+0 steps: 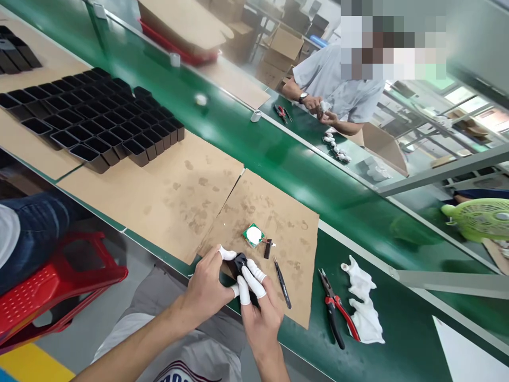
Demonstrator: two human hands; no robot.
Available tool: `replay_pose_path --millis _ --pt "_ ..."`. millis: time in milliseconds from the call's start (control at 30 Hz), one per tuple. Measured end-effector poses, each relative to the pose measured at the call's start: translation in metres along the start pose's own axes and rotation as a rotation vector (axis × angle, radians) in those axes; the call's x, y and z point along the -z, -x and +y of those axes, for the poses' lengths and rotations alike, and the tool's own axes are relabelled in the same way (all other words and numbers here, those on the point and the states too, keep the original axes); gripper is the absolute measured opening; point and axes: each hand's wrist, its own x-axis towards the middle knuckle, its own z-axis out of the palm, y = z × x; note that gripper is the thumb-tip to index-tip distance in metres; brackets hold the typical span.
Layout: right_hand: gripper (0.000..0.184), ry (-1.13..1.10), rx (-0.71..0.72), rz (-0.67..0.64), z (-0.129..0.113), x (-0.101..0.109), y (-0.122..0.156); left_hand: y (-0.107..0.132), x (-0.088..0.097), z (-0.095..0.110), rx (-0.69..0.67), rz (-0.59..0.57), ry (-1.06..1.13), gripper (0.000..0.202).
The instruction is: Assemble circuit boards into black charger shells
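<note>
My left hand (pixel 204 286) and my right hand (pixel 262 305), with white finger cots on several fingers, are closed around a small glossy black plastic case (pixel 239 261) at the table's front edge. Fingers hide much of the case. Just beyond it, on brown paper, lies a small green circuit board (pixel 245 233) with a round white piece (pixel 254 235) on top. A small black part (pixel 268 248) sits beside the board, seemingly joined to it by a short lead. To the right of these rests a pair of black tweezers (pixel 282 284).
Red-and-black pliers (pixel 333 307) and a crumpled white glove (pixel 366 313) lie at right. Rows of open black boxes (pixel 99 127) stand at left. Behind runs a green conveyor belt (pixel 222 116); a co-worker (pixel 338 79) handles a small white item across it. A red stool (pixel 75 281) stands lower left.
</note>
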Motion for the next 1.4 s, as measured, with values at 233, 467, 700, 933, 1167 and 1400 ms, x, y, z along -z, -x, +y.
replay_pose_path --millis 233,467,700,933,1167,1400 --pt "0.074 0.038 0.022 -0.006 -0.003 0.004 0.003 0.001 0.001 -0.001 -0.062 0.031 -0.006 0.043" --pt "0.074 0.064 0.105 -0.046 -0.011 0.019 0.004 0.007 0.009 0.015 -0.107 0.084 -0.002 0.044" --pt "0.073 0.019 0.064 -0.085 0.004 -0.004 0.010 0.005 -0.001 -0.005 -0.049 0.072 -0.057 0.035" --pt "0.074 0.042 0.102 -0.038 -0.012 0.013 0.002 0.008 0.007 0.009 -0.125 0.140 -0.013 0.035" --pt "0.072 0.096 0.086 -0.044 -0.017 0.011 -0.002 0.009 0.004 0.012 -0.077 0.113 -0.036 0.038" --pt "0.068 0.055 0.026 -0.067 0.002 -0.005 0.007 0.009 -0.007 -0.007 0.013 0.026 -0.061 0.037"
